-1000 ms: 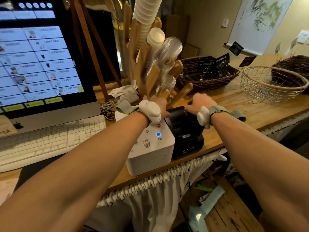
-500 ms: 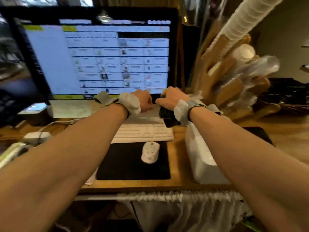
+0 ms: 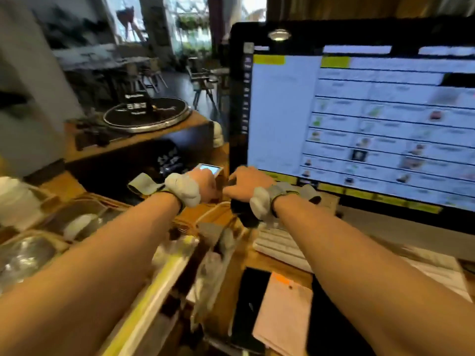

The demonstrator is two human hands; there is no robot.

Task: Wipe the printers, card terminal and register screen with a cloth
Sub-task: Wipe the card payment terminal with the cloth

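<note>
My right hand [image 3: 245, 182] grips a dark cloth [image 3: 243, 214], which hangs below the wrist, just left of the register screen's lower left corner. The lit register screen [image 3: 359, 124] fills the right side of the view. The small card terminal [image 3: 209, 169] shows a glowing display at the screen's left edge. My left hand [image 3: 204, 183] is right at the terminal's near side; blur and the back of the hand hide its fingers. No printer is in view. Both wrists wear white bands.
A white keyboard [image 3: 280, 245] lies under my right forearm. A black phone [image 3: 249, 294] and a paper slip [image 3: 282, 307] lie at the counter's front. Baskets of wrapped items [image 3: 77, 222] stand at the left. A round black tray [image 3: 146, 114] sits on a raised shelf behind.
My view and both hands have swung left, from the printers past the keyboard to the card terminal beside the screen. The right hand has kept hold of the dark cloth.
</note>
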